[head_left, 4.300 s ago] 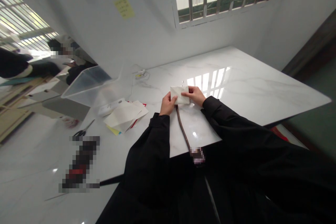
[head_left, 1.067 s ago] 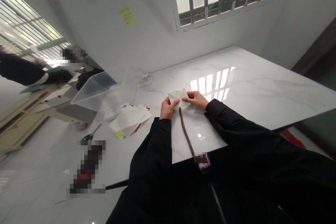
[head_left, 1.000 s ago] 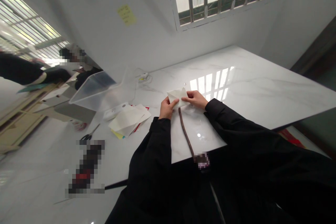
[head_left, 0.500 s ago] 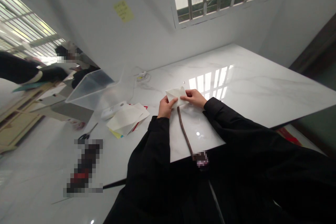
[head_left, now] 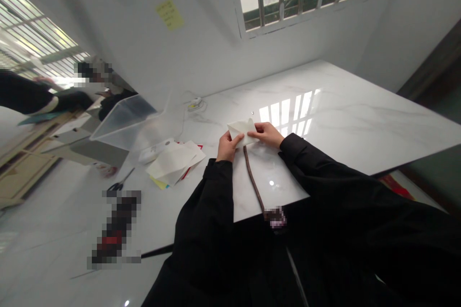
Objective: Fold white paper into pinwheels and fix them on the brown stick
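Observation:
Between my two hands is a small folded piece of white paper, held just above the table. My left hand pinches its left side, thumb on top. On the right edge, my right hand grips it with the thumb laid over the face. Below the paper a thin brown cord or stick runs down toward the table's front edge; whether it touches the paper I cannot tell. Left of my hands lies a pile of loose white paper sheets, with yellow and red pieces under them.
A white power strip lies behind the pile. Scissors rest farther left, near a blurred dark object. A clear plastic bin stands at the back left. People sit beyond it. The marble-patterned table meets the wall behind.

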A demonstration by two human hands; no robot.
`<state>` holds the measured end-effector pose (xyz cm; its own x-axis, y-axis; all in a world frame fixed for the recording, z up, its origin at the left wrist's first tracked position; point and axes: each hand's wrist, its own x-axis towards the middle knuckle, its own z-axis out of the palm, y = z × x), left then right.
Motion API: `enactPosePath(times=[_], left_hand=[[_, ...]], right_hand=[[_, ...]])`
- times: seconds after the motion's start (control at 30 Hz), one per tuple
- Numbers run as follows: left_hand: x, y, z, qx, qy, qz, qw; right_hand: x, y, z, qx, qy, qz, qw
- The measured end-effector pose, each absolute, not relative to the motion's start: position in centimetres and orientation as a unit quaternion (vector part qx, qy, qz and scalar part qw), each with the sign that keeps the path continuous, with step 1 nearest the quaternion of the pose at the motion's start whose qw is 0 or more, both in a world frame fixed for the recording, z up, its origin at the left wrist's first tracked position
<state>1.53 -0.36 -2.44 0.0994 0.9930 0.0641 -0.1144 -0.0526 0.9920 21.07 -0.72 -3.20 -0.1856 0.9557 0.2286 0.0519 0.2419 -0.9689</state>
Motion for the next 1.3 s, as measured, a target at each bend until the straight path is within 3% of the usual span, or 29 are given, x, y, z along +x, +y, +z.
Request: enactPosePath(times=[0.73, 0.93, 1.07, 1.13, 1.3], left_hand=[[1.4, -0.3, -2.7, 0.524, 0.421, 0.499, 0.547], [0.9, -0.2, -2.4, 0.445, 0.436, 0.551, 0.556], [0.7, -0.1, -2.2, 0.369, 0.404, 0.608, 0.575], [0.7, -0.2, -2.3, 0.353, 0.395, 0.621, 0.577], [1.0, -0.2, -2.9, 0.354, 0.403, 0.622, 0.57]], right_hand=[[20.8, -0.7, -3.4, -0.443, -0.66, 0.399, 0.458], [21.0, -0.4, -3.3, -0.437, -0.531, 0.454, 0.566], [22.8, 0.6, -3.9, -0.494, -0.418, 0.415, 0.639], [23.5, 1.1, -4.3, -0.53, -0.432, 0.377, 0.625], [23.4, 3.0, -4.7, -0.57, -0.611, 0.261, 0.484]])
